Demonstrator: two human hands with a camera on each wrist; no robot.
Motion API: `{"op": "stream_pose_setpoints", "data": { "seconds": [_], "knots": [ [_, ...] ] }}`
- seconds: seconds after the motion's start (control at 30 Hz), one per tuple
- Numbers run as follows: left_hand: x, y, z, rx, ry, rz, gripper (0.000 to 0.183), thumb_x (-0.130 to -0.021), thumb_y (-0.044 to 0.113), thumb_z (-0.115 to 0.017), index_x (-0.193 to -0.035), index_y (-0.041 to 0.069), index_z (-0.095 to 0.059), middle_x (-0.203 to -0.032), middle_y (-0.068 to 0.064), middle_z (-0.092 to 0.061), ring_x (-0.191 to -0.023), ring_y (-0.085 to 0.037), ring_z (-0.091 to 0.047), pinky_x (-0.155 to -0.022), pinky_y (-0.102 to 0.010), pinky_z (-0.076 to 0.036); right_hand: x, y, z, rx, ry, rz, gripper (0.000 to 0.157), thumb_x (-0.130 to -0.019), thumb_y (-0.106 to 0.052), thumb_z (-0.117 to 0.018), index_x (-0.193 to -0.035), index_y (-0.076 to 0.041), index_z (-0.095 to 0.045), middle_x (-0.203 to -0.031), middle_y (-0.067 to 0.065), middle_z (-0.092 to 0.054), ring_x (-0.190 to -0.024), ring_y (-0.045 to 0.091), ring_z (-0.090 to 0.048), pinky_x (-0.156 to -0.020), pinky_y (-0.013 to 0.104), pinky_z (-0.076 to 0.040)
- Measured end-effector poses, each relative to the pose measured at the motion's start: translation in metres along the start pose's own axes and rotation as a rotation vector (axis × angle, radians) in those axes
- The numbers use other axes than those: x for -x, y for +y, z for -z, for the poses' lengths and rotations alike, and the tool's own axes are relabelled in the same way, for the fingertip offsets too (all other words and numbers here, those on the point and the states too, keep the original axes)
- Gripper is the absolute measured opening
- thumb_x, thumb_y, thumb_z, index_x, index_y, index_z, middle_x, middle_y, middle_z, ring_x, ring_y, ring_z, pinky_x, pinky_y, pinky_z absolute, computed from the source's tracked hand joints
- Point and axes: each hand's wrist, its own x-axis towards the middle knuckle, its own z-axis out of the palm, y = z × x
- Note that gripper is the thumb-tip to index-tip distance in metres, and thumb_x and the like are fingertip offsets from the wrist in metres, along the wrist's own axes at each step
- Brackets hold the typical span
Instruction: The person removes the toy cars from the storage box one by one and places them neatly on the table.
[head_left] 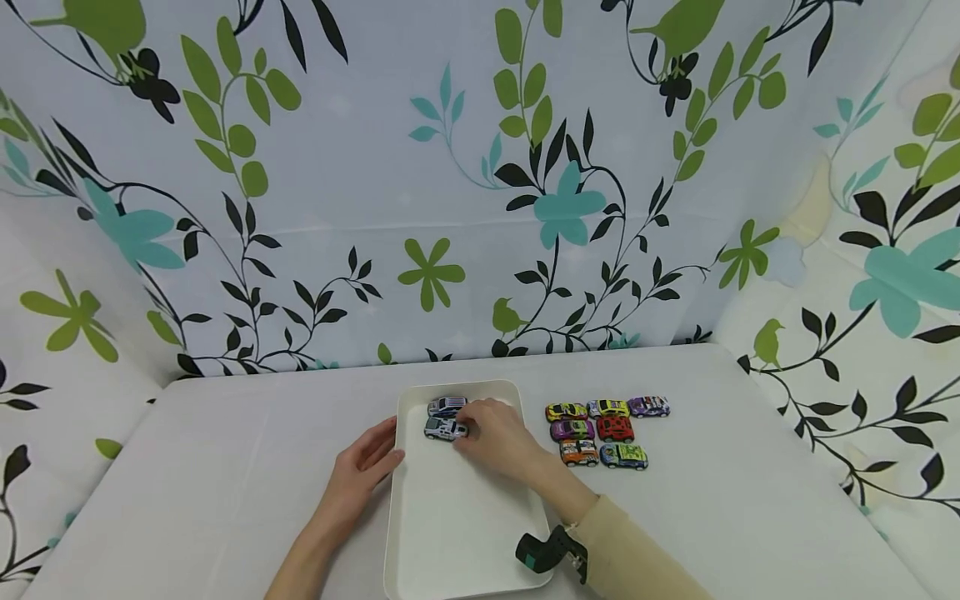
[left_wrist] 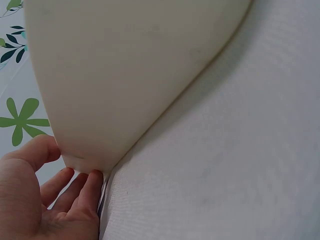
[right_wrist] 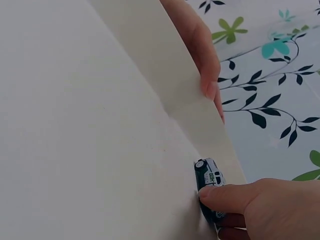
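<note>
A white rectangular tray (head_left: 465, 517) lies lengthwise in front of me in the head view. My left hand (head_left: 360, 471) holds its left side, with the thumb (left_wrist: 45, 149) at the rim and the fingers lower on the outer wall. Inside the tray, near the far left corner, are two silver-and-dark toy cars, the farther car (head_left: 447, 406) and the nearer car (head_left: 444, 428). My right hand (head_left: 498, 442) reaches in from the right and pinches the nearer car. In the right wrist view, the thumb presses one toy car (right_wrist: 211, 172) beside the tray wall; the other fingers are partly hidden.
Several colourful toy cars stand in rows right of the tray, among them a red car (head_left: 615, 429), a purple car (head_left: 572, 429) and an orange car (head_left: 579, 452). A white cloth covers the table (head_left: 225, 467). Leaf-patterned curtains (head_left: 360, 167) hang behind and at both sides.
</note>
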Motion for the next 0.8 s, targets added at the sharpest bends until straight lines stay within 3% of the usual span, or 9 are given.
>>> {"op": "stream_pose_setpoints", "data": {
  "seconds": [0.2,0.5,0.8],
  "knots": [
    [0.001,0.001,-0.001,0.003,0.005,0.006,0.056,-0.098,0.02,-0.066,-0.149,0.011,-0.044,-0.155,-0.012,-0.044,-0.144,-0.027,-0.042,-0.11,-0.033,-0.046,0.002,0.003,0.001,-0.031,-0.003,0.007,0.027,-0.085,-0.018,-0.079,-0.109,-0.008,-0.074,-0.107,0.006,-0.073,-0.101,0.022,-0.066,-0.092,0.038,-0.054],
    [0.001,0.0,-0.002,0.005,0.0,0.012,0.057,-0.097,0.022,-0.067,-0.148,0.012,-0.045,-0.154,-0.011,-0.045,-0.143,-0.027,-0.043,-0.109,-0.032,-0.047,0.007,0.004,0.013,-0.142,-0.03,-0.009,0.022,-0.087,-0.014,-0.077,-0.107,-0.005,-0.075,-0.097,0.005,-0.074,-0.083,0.011,-0.065,-0.073,0.023,-0.055],
    [0.0,0.0,-0.001,0.004,-0.01,0.002,0.057,-0.096,0.022,-0.068,-0.148,0.013,-0.045,-0.154,-0.012,-0.045,-0.143,-0.027,-0.043,-0.109,-0.032,-0.047,0.021,0.012,0.028,-0.165,-0.056,0.017,0.022,-0.087,-0.015,-0.078,-0.107,-0.005,-0.076,-0.097,0.006,-0.076,-0.085,0.014,-0.071,-0.076,0.025,-0.06]
  ]
}}
